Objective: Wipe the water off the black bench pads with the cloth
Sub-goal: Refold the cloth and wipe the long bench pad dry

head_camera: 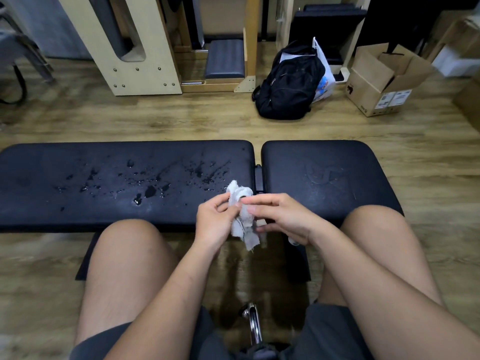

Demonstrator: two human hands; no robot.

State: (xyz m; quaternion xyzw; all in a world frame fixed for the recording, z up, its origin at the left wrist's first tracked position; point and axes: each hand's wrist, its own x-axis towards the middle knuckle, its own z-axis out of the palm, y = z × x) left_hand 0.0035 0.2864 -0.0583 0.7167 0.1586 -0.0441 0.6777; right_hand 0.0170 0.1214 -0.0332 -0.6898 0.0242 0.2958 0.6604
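Both hands are working a crumpled, frayed white cloth (242, 216) at frame centre, just above the near edge of the tabletop and over the gap (258, 178) between the two pads. Left hand (214, 220) is pinching the cloth's left side between thumb and curled fingers; right hand (279, 216) is pinching the right side with thumb and forefinger, remaining fingers loosely extended under it. Cloth is hanging bunched, long axis roughly vertical in frame, loose tail dangling toward the floor; it looks like it is being regathered, not yet pressed on a pad. Key relation: the water is lying almost entirely to the left of the hands. Droplets and streaks (145, 183) are spreading across the long black padded bench cushion (52, 198), from its middle out to near its right end, nearest drops sitting just up-left of the cloth. The pad's long axis is running left-right across the frame, so the wipe probably needs to be travelling leftward along it. The shorter black padded cushion (337, 162) on the right is showing faint scuff-like marks but no clear droplets; can't tell if it is damp. Left hand is sitting nearer the wet zone, so it seems the natural one to be carrying the cloth over. My read: wiping is barely started, most of the water still sitting there.
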